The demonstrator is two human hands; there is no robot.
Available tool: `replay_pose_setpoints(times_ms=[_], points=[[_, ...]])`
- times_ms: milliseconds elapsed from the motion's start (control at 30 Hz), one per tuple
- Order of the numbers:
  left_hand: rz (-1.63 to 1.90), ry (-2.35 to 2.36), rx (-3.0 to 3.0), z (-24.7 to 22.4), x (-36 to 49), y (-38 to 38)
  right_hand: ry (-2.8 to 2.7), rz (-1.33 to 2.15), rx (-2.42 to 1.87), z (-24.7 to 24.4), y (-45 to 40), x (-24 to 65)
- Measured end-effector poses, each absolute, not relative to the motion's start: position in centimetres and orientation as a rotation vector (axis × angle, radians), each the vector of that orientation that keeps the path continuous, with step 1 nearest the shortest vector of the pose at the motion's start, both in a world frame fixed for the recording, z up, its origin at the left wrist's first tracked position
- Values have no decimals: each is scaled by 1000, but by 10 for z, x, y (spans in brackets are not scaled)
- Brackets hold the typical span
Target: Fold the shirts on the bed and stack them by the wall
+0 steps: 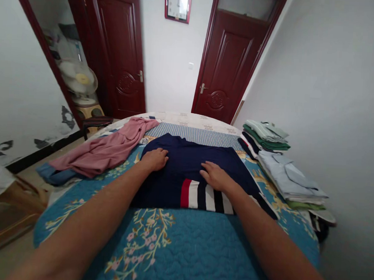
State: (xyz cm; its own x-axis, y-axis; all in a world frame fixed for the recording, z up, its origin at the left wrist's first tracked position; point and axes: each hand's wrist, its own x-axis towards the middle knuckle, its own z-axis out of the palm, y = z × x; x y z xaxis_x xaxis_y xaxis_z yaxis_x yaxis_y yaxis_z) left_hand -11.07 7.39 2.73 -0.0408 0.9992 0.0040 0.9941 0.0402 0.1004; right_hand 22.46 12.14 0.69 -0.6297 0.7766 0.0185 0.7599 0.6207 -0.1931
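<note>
Blue floral bedcover (197, 245) under navy garment (186, 156). Left hand (155, 159) and right hand (215, 175) flat on the garment, fingers loosely spread, gripping nothing. Pink clothing (111, 148) left of it, folded stack (288, 174) right. Risk: uneven palm drag could wrinkle fabric or skew stripes.

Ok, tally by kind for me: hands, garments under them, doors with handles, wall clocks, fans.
Left hand and right hand: 2
Navy garment under them: 1
Left door and right door, with handles: 2
Wall clock: 1
Fan: 1
Total: 7
</note>
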Motion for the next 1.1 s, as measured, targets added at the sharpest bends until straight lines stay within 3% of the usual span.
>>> replay_pose_setpoints(times_ms=[133,300,467,633,867,1100], points=[[122,2312,2113,3,-137,94,-2809,330,-1327,3,151,210],[132,2393,2099,-21,-155,100,-2577,201,-1620,-12,214,257],[171,2285,2148,-4,-182,121,-2275,-59,-1786,-28,266,307],[272,2477,1959,19,-212,151,-2096,-130,-1859,-35,298,320],[413,2439,1809,27,-213,186,-2178,-71,-1819,-40,342,330],[425,2338,1783,25,-216,234,-2206,320,-1735,-39,385,356]])
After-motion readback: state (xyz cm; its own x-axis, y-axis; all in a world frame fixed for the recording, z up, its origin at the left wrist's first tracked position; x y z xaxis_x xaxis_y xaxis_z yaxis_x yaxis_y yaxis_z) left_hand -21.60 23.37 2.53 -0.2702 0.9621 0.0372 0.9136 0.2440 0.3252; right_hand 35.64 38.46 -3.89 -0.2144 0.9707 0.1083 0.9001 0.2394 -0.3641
